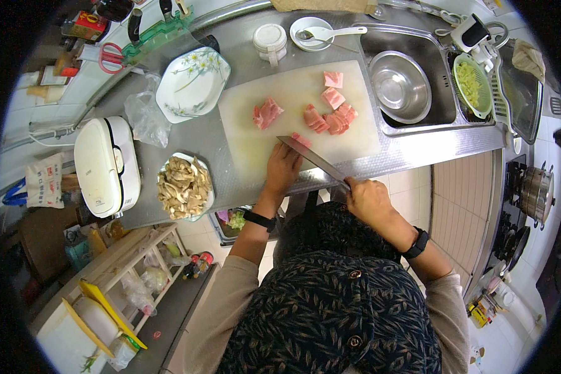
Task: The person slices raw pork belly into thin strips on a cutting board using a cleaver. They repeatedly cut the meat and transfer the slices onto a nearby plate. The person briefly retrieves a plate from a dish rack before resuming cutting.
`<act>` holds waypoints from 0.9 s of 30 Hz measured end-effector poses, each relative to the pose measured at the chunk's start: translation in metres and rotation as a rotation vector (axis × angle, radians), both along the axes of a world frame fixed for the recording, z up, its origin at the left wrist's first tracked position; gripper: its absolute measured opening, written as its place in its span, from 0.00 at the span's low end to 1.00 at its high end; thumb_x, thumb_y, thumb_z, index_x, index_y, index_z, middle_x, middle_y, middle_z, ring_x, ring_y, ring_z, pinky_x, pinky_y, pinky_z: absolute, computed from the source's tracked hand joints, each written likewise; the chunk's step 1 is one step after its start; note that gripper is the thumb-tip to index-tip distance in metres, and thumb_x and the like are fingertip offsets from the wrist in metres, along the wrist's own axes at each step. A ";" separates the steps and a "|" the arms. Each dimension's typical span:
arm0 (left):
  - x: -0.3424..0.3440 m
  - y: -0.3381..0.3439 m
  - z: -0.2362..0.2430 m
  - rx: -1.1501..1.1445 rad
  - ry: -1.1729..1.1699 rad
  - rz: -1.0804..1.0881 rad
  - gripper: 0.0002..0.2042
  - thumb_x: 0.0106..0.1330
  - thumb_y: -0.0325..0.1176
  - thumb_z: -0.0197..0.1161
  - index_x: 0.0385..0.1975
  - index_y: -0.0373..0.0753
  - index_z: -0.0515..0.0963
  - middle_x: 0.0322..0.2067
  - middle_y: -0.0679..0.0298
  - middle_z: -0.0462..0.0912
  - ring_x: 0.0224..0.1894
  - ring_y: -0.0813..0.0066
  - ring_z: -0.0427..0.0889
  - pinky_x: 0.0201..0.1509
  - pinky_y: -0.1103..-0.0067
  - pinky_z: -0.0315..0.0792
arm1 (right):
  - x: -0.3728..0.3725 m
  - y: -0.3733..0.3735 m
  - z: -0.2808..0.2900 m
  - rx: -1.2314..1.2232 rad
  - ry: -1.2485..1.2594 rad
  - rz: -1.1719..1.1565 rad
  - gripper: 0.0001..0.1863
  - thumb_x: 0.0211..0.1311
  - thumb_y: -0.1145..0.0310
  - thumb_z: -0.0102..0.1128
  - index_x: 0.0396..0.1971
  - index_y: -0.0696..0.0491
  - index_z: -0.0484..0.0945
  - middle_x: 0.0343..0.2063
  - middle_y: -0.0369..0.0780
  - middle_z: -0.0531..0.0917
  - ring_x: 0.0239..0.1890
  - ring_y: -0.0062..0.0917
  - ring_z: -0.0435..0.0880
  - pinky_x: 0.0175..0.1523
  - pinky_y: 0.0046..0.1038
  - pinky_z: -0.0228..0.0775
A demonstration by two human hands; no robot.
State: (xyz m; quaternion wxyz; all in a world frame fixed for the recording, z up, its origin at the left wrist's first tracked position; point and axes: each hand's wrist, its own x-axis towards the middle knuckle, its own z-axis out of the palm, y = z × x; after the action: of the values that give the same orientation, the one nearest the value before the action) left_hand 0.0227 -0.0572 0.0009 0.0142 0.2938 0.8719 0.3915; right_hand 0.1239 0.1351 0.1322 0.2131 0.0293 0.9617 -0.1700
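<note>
With the right hand (pixel 369 199), grips one knife (pixel 318 163) across the near edge of the cutting board (pixel 243 142). Bunches the left hand (pixel 285 167) there; cannot tell if holding anything. Has one meat bit (pixel 302 138) near that edge, two meat squares (pixel 333 79) toward the far one.

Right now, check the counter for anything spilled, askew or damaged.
Nothing stands out as spilled or damaged: the meat lies on the cutting board, the mushrooms on their plate. Only the crumpled plastic bag beside the flowered dish looks untidy, lying loose.
</note>
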 end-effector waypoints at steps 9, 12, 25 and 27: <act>-0.002 0.000 -0.005 0.043 0.104 0.008 0.16 0.50 0.25 0.62 0.42 0.36 0.76 0.44 0.53 0.75 0.48 0.49 0.72 0.52 0.63 0.69 | -0.033 -0.017 -0.056 0.024 0.031 -0.001 0.07 0.47 0.68 0.57 0.22 0.56 0.77 0.20 0.49 0.80 0.24 0.41 0.82 0.31 0.38 0.75; -0.003 0.001 -0.004 0.040 0.141 0.008 0.15 0.50 0.24 0.61 0.41 0.35 0.76 0.43 0.52 0.75 0.46 0.50 0.73 0.51 0.65 0.69 | -0.024 0.000 -0.050 -0.013 -0.005 -0.029 0.07 0.46 0.67 0.58 0.23 0.56 0.78 0.20 0.49 0.81 0.25 0.41 0.82 0.34 0.40 0.75; -0.017 0.023 0.004 -0.014 0.140 -0.112 0.15 0.46 0.25 0.61 0.37 0.38 0.73 0.44 0.58 0.72 0.48 0.55 0.70 0.53 0.61 0.63 | 0.019 0.069 -0.005 -0.277 0.094 -0.371 0.09 0.54 0.72 0.61 0.25 0.64 0.75 0.15 0.53 0.72 0.16 0.40 0.71 0.25 0.33 0.64; -0.020 0.022 0.001 -0.110 0.165 -0.135 0.14 0.47 0.26 0.60 0.37 0.39 0.73 0.43 0.59 0.73 0.49 0.57 0.69 0.54 0.63 0.62 | 0.019 0.071 -0.010 -0.315 0.149 -0.375 0.09 0.55 0.72 0.60 0.28 0.65 0.75 0.16 0.53 0.72 0.16 0.38 0.70 0.26 0.33 0.64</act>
State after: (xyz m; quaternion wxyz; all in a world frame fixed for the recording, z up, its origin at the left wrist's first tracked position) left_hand 0.0025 -0.0350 0.0022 -0.0153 0.3817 0.8686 0.3158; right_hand 0.1431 0.2060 0.1226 0.1083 0.1609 0.9142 -0.3560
